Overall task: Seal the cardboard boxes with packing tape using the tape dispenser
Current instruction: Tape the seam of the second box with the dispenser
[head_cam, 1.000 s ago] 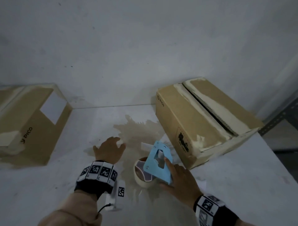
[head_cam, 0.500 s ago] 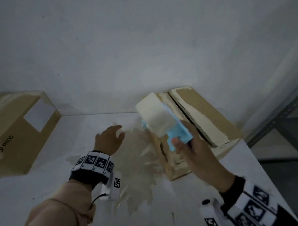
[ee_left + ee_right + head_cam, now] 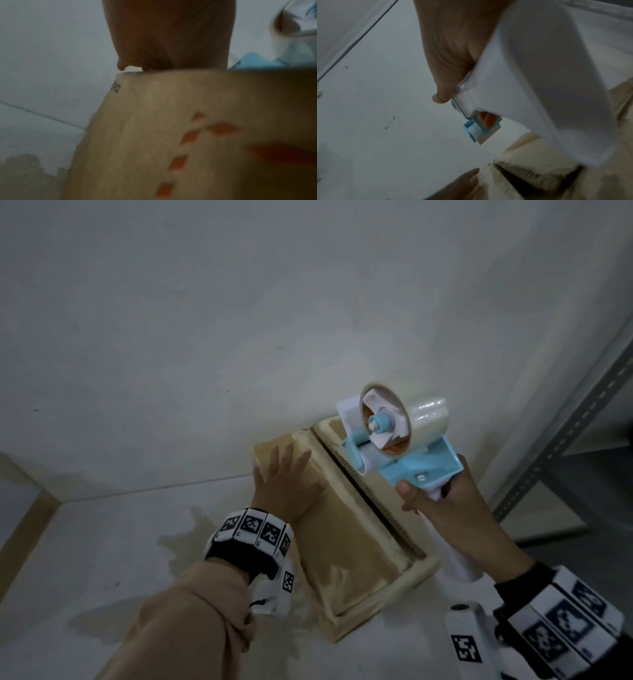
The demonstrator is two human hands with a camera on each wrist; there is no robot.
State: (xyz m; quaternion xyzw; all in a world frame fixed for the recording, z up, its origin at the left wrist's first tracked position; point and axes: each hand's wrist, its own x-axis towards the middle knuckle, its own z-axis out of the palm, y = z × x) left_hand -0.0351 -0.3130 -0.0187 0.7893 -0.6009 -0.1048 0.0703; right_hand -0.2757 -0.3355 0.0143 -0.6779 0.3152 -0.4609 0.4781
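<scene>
So the tape dispenser [image 3: 404, 455] is up in the air over the far right part of the cardboard box [image 3: 346, 529], clear of the lid. The right hand [image 3: 455, 508] has its grip wrapped around the white handle, thumb pressed along the blue frame (the right wrist view shows the fingers curled round the handle too [image 3: 453, 56]). The clear tape roll [image 3: 406, 419] sits on top, pointing toward the wall [image 3: 239, 320].

The box itself lies on the white surface [image 3: 102, 549], its long side running away from the camera, with the dark gap between the top flaps open along the middle. The left hand [image 3: 286, 491] lies flat on the left flap, fingers straight and spread, so that grip is loose and not clamped on anything. In the left wrist view the palm [image 3: 169, 33] meets the box's top edge.

The left arm reaches forward in a tan sleeve [image 3: 191, 621]; both wrists carry marker bands. A grey metal shelf [image 3: 561, 446] stands off to the right.
</scene>
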